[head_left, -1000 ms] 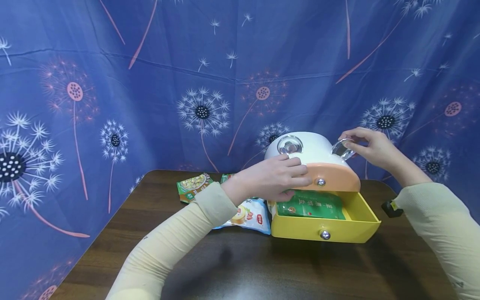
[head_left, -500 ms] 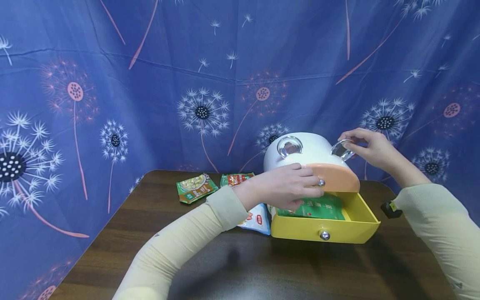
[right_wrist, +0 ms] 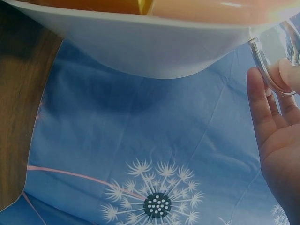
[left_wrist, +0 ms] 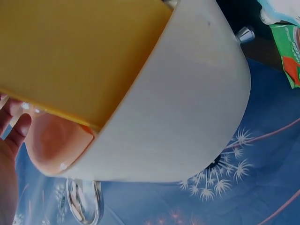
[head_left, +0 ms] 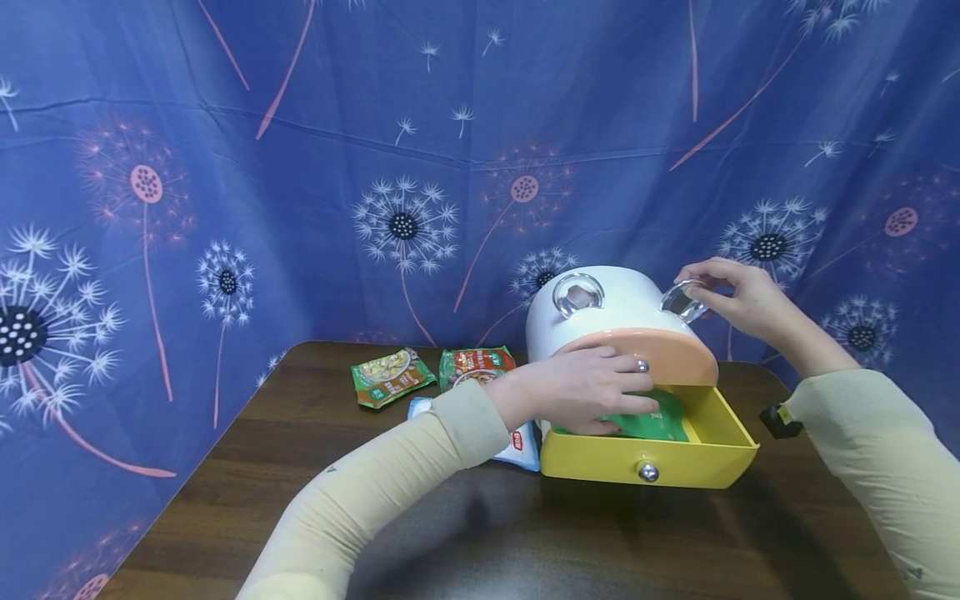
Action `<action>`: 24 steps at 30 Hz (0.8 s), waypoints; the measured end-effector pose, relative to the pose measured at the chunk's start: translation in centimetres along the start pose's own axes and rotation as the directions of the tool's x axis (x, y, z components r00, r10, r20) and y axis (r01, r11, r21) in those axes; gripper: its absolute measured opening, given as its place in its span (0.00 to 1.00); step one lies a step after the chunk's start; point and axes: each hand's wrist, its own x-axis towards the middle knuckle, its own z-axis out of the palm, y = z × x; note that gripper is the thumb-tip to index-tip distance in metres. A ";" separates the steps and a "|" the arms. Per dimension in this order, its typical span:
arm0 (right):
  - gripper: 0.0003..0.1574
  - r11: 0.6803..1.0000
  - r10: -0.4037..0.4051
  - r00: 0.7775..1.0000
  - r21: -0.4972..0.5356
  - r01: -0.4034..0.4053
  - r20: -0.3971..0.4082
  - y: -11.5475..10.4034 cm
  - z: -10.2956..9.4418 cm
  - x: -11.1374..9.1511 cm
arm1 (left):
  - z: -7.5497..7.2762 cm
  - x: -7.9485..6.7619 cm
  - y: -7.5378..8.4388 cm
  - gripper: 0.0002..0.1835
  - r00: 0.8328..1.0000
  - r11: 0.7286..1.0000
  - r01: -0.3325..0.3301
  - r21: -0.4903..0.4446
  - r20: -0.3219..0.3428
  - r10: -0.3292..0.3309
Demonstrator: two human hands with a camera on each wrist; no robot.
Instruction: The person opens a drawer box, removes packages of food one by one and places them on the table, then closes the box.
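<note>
A white storage box with a rounded top and two shiny silver ears stands on the right of the table. Its yellow lower drawer is pulled out, and a green packet lies inside. Above that drawer sits a peach upper drawer with a silver knob, pushed in. My left hand reaches over the yellow drawer's left side, fingers extended above the green packet and in front of the peach drawer, partly covering both. With thumb and fingers, my right hand pinches the right silver ear.
Left of the box lie a green-and-brown food packet, a red-and-green packet and a white-and-blue bag partly behind my left arm. A small black-and-yellow object is at the right, by the sleeve. A blue dandelion-print cloth hangs behind.
My left hand has moved right and slightly down across the front of the box, over the green packet. My right hand stays on the silver ear.
</note>
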 end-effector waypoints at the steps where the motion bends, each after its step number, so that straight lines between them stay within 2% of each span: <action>1: 0.21 1.000 0.000 1.000 0.002 0.000 -0.001 0.0 0.0 0.0 | 0.1 0.1 0.1 0.26 1.000 1.000 -0.003 0.001 0.007 0.003; 12: 0.19 1.000 -0.019 0.999 -0.012 0.019 -0.028 0.0 0.2 0.0 | 1.1 1.1 0.9 0.24 0.993 0.999 -0.033 -0.016 0.117 0.035; 17: 0.19 1.000 -0.018 0.999 -0.003 0.018 -0.026 0.0 0.2 0.0 | 1.4 1.3 1.1 0.22 0.992 0.999 -0.049 0.011 0.117 0.048; 24: 0.21 1.000 0.001 1.000 0.012 -0.001 -0.003 0.1 0.1 0.0 | 2.1 2.0 1.4 0.17 0.992 0.992 -0.103 0.068 0.077 0.098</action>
